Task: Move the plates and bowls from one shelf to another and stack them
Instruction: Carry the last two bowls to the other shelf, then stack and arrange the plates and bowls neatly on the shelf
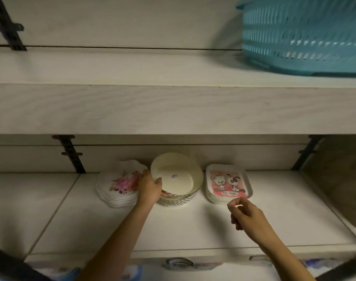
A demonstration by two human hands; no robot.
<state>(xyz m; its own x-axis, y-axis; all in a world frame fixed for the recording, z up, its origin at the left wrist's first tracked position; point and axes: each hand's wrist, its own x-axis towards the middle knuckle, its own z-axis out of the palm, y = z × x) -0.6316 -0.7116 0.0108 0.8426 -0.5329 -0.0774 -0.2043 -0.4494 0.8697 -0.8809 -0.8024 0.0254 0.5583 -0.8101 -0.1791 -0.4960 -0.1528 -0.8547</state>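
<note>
Upper white wood-grain shelf (173, 108) spanned the view and carried a teal perforated plastic basket (302, 37) at its right end. Lower white shelf (91, 220) held three stacks in a row near the back wall. Centre: cream round bowls (177, 179), the top one tilted, nested in a bowl with a patterned outer wall. Left: white scalloped plates with a pink flower print (118, 185). Right: rectangular plates with a cartoon print (227, 183). Left hand (150, 189) gripped the left rim of the top cream bowl. Right hand (246, 213) hovered just before the rectangular plates, fingers loosely curled, holding nothing.
</note>
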